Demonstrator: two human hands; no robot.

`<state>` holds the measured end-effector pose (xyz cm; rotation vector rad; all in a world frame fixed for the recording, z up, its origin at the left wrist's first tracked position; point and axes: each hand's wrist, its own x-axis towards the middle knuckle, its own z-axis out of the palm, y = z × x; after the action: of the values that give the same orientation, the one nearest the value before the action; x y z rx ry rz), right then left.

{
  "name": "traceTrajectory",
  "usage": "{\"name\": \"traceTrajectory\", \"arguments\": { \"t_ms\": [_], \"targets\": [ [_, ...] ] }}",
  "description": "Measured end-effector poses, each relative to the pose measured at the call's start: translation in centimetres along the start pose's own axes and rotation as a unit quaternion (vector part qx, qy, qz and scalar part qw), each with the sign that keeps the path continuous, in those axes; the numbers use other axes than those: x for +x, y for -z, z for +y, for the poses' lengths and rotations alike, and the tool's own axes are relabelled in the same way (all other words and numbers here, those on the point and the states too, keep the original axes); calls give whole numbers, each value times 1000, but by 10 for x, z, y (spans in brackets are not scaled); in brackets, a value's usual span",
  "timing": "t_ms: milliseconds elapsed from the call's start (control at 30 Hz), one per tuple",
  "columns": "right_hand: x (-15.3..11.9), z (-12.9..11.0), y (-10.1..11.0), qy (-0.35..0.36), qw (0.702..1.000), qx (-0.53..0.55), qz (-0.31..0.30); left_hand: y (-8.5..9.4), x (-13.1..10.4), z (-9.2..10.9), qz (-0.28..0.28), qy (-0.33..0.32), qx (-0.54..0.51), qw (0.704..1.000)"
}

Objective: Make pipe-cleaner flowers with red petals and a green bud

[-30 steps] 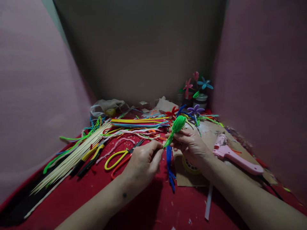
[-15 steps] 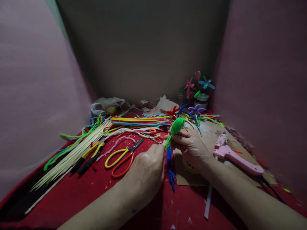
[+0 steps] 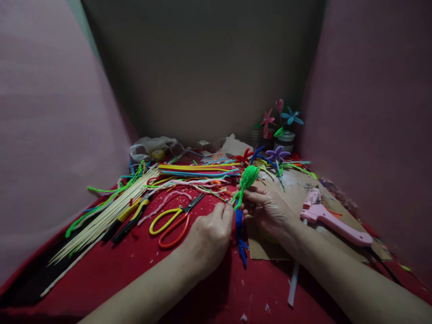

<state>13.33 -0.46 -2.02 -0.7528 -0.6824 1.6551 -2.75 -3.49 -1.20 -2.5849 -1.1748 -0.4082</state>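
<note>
Green bud [image 3: 249,177] in L/R fingers [image 3: 255,197], pliers [image 3: 142,209] mark illegible.

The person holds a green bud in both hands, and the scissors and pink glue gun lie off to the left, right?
Not quite: in the head view, the pink glue gun lies on the right. The left hand and right hand do hold the green bud, and the scissors are on the left.

Scissors [image 3: 186,210] left of glue gun [image 3: 332,222]

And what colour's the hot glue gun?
The hot glue gun is pink, clearest in the head view.
</note>
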Motion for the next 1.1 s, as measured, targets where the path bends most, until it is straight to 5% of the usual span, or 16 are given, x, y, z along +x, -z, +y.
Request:
{"name": "traceTrajectory", "arguments": {
  "t_ms": [133,267,467,633,800,1000,1100],
  "targets": [
    [1,2,1,-14,1000,20,-20,1,4,0,50,45,-206,976],
    [1,3,0,-9,999,34,-33,1,9,-5,2,120,-402,908],
    [0,2,-2,-2,999,37,-32,-1,11,-4,54,85,-388,916],
    [-1,4,-1,4,999,34,-37,2,12,-1,-45,162,-510,844],
    [-3,3,-4,18,999,13,-28,-4,13,-2,30,121,-453,883],
    [-6,2,-10,39,999,3,-24,8,17,-1,-89,247,-617,742],
    [-5,3,-10,46,998,-12,-33,10,18,0,-104,266,-654,700]
  ]
}}
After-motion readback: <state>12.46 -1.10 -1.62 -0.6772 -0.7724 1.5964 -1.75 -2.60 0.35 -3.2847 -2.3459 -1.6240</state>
